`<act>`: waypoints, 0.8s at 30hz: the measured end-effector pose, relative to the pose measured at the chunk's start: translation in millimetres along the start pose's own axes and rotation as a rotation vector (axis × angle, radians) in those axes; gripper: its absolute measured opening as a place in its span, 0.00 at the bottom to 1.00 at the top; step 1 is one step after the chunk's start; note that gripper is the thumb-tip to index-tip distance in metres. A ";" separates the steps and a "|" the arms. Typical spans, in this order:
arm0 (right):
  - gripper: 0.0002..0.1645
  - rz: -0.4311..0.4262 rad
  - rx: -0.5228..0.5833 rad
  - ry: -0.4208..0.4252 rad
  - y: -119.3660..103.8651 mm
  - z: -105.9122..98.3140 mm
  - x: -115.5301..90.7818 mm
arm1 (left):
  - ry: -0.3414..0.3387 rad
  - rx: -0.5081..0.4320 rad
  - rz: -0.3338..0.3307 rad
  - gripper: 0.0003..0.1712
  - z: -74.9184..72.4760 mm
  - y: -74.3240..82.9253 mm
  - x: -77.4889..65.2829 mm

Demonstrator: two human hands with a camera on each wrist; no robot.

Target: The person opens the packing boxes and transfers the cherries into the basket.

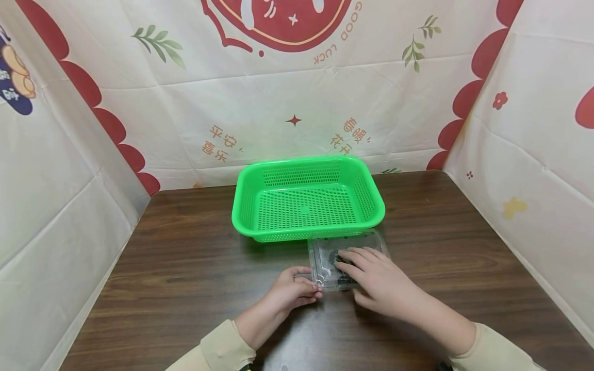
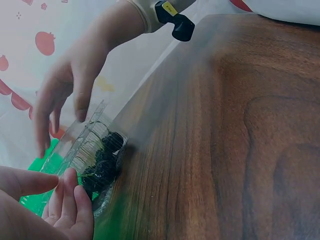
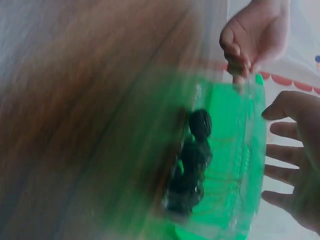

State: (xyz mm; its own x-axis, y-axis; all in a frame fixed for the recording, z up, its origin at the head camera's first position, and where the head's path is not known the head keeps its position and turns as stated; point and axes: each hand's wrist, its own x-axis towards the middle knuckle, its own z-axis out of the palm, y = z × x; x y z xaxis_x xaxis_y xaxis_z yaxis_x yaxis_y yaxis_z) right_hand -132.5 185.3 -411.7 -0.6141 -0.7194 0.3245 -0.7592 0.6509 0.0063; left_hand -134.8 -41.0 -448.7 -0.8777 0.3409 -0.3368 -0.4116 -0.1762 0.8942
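Observation:
A clear plastic clamshell box (image 1: pixel 325 257) lies on the table just in front of the green basket. Inside it, several dark roundish items (image 3: pixel 200 125) sit along the bottom, with thin pale lines that look like stems; their kind is unclear. My left hand (image 1: pixel 293 289) pinches the box's near left corner between thumb and fingers. Over the lid, my right hand (image 1: pixel 378 275) spreads its fingers. In the right wrist view, the right hand's fingers (image 3: pixel 282 172) are extended beside the lid, and whether they touch it cannot be told.
The green perforated basket (image 1: pixel 308 236) stands at the table's back, nothing in it. White printed cloth (image 1: pixel 278 98) hangs behind and at both sides of the brown wooden table (image 1: pixel 185 268). A black wrist device (image 2: pixel 183 29) is strapped at the right sleeve.

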 end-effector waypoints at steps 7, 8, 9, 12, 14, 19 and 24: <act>0.28 -0.089 0.037 0.078 -15.1 8.4 16.6 | 0.001 0.006 -0.009 0.26 -0.1 -0.2 0.3; 0.26 -0.103 0.038 0.085 -17.2 9.5 19.5 | 0.003 0.008 -0.010 0.26 -0.3 -0.4 0.3; 0.25 -0.116 0.034 0.090 -19.2 10.5 22.2 | 0.004 0.010 -0.012 0.25 -0.4 -0.4 0.4; 0.20 -0.153 0.014 0.117 -24.2 13.4 29.0 | 0.005 0.017 -0.017 0.25 -0.5 -1.1 1.0; 0.17 -0.181 -0.011 0.148 -26.2 15.4 32.3 | 0.010 0.018 -0.025 0.25 0.1 -1.1 1.4; 0.13 -0.225 -0.060 0.190 -29.5 18.2 36.0 | 0.034 0.011 -0.032 0.25 2.7 -1.7 2.4; 0.12 -0.242 -0.100 0.192 -29.7 20.3 36.0 | 0.038 -0.008 -0.019 0.25 5.1 -4.2 4.0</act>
State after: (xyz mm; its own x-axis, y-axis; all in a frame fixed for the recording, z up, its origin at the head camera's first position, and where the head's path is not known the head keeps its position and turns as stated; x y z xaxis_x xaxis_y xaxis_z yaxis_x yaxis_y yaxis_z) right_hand -136.4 135.1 -419.5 -0.3590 -0.8036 0.4748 -0.8476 0.4936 0.1947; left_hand -135.3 -34.2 -452.3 -0.8782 0.3088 -0.3652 -0.4304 -0.1773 0.8850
